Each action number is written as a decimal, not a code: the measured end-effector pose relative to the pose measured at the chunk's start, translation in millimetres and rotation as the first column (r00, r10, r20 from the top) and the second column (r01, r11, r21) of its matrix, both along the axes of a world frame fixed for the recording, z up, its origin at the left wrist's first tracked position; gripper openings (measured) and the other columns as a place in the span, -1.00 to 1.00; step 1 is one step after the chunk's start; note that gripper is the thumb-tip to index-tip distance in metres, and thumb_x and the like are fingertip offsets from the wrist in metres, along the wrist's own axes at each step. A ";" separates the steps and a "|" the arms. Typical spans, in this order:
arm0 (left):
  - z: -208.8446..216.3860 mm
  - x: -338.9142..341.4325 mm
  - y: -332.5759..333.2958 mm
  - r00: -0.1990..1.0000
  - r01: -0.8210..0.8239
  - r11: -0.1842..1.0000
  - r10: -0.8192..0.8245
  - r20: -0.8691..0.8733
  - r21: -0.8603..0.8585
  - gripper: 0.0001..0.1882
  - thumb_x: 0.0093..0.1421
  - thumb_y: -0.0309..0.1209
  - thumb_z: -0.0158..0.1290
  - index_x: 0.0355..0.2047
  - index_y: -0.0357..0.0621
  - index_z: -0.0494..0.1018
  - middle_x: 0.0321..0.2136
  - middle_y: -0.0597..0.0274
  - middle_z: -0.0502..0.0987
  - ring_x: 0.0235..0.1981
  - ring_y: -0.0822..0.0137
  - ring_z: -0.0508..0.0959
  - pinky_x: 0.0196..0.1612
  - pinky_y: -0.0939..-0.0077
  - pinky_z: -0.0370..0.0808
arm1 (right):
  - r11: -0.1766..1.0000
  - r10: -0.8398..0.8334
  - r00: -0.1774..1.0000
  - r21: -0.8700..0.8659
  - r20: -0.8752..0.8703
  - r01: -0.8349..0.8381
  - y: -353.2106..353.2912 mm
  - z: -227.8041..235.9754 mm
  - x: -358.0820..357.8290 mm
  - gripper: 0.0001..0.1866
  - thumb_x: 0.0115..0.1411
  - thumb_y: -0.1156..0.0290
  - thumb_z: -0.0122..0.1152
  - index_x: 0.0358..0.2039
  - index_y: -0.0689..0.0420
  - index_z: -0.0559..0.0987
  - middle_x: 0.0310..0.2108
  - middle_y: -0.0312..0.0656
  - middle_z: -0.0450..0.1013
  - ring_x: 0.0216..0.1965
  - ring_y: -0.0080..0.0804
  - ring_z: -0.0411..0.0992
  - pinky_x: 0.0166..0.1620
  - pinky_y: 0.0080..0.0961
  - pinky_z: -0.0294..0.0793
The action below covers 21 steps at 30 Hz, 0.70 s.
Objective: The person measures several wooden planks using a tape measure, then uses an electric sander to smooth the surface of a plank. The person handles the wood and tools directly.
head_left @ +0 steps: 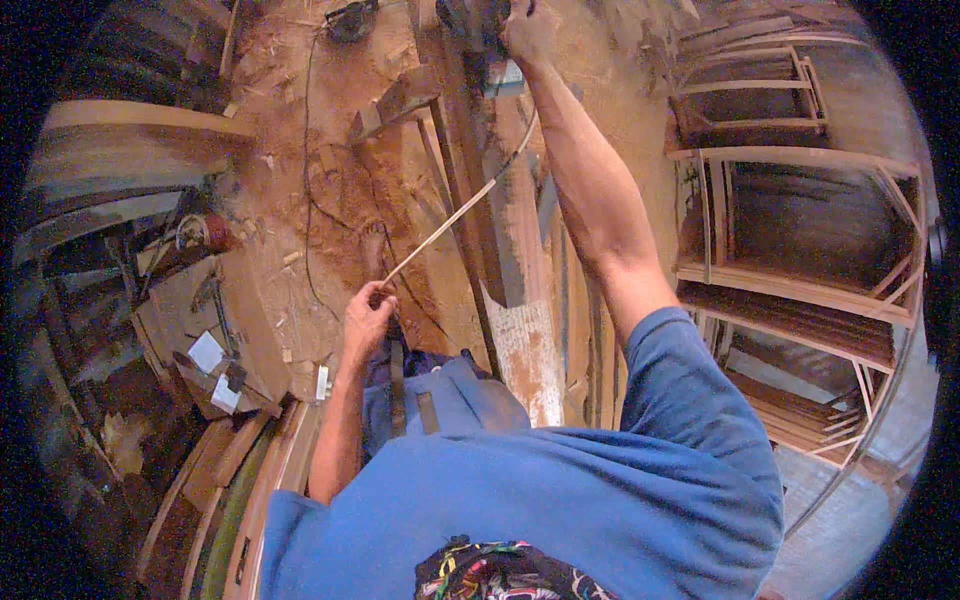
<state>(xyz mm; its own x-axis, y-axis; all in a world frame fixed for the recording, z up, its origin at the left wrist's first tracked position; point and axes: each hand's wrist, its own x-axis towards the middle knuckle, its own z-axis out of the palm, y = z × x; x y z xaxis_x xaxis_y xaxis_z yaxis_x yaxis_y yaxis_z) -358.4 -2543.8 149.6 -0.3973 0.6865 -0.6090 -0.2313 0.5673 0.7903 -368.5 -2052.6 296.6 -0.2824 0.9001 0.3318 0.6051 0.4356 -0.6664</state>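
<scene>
My left hand (369, 312) is closed in a pinch on one end of a thin pale strip (440, 233), which looks like wood. The strip slants up and to the right across a long dark beam (468, 200), and its far part turns darker near my right forearm. My right arm is stretched far forward, with my right hand (527, 38) at the top edge beside a dark, blurred object (485, 22). The fingers of that hand are partly cut off and smeared, so their grip does not show. A small light-blue piece (503, 82) lies just below it.
Wooden frames (800, 210) are stacked on the right. A worn white board (530, 360) lies before me. A dark cable (308, 170) crosses the sawdust-covered floor (270, 130). Boards (190, 480) and a brown box (215, 320) with white pieces stand at left.
</scene>
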 end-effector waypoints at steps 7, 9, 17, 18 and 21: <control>-22.1 4.5 -60.3 0.971 0.061 0.998 -0.060 -0.230 -0.001 -0.75 0.17 -0.58 0.01 -0.17 -0.18 0.59 -0.37 0.18 0.67 -0.32 0.35 0.64 -0.17 0.45 0.56 | 0.979 0.113 0.989 -0.158 -0.095 -0.127 -169.7 -3.5 169.6 -0.49 0.53 -0.03 -0.18 -0.17 0.18 0.52 -0.40 -0.13 0.46 -0.40 -0.26 0.40 -0.32 -0.35 0.38; -20.3 12.3 -74.2 0.966 0.141 0.990 -0.138 -0.218 -0.004 -0.76 0.17 -0.59 -0.01 -0.19 -0.19 0.59 -0.40 0.16 0.66 -0.35 0.36 0.62 -0.20 0.48 0.54 | 0.944 0.015 0.992 -0.327 -0.121 -0.054 -253.2 1.9 240.5 -0.53 0.56 0.01 -0.22 -0.25 0.12 0.48 -0.57 -0.37 0.35 -0.62 -0.59 0.27 -0.53 -0.55 0.26; -27.6 67.7 -106.0 0.936 0.309 0.951 -0.308 -0.169 -0.021 -0.73 0.14 -0.50 -0.04 -0.24 -0.15 0.64 -0.37 0.13 0.67 -0.29 0.25 0.63 -0.13 0.39 0.52 | 0.760 -0.214 0.977 -0.629 -0.009 0.161 -480.6 15.2 413.5 -0.39 0.50 -0.06 -0.11 -0.05 0.38 0.49 -0.41 -0.13 0.50 -0.42 -0.25 0.45 -0.33 -0.33 0.45; -28.0 72.0 -108.1 0.935 0.318 0.948 -0.317 -0.157 -0.018 -0.72 0.14 -0.51 -0.05 -0.24 -0.15 0.64 -0.37 0.12 0.67 -0.28 0.23 0.64 -0.12 0.38 0.52 | 0.816 -0.179 0.983 -0.564 -0.044 0.123 -485.0 10.9 417.0 -0.39 0.50 -0.05 -0.10 -0.05 0.39 0.49 -0.42 -0.13 0.49 -0.43 -0.26 0.44 -0.33 -0.33 0.44; -25.7 75.6 -114.0 0.932 0.320 0.947 -0.316 -0.179 -0.003 -0.73 0.13 -0.52 -0.08 -0.27 -0.17 0.63 -0.38 0.10 0.66 -0.27 0.19 0.64 -0.09 0.35 0.52 | 0.853 -0.174 0.983 -0.507 -0.054 0.123 -478.7 -2.4 408.9 -0.41 0.50 -0.01 -0.08 -0.07 0.41 0.49 -0.45 -0.10 0.48 -0.44 -0.29 0.41 -0.34 -0.32 0.42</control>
<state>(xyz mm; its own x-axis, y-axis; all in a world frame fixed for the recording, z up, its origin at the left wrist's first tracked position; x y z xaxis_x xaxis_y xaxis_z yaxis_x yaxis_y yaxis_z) -282.7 -2657.8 123.9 -0.2543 0.8092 -0.5296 0.1012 0.5669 0.8175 40.4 -2531.3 294.2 -0.1222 0.9802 -0.1555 0.5589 -0.0615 -0.8269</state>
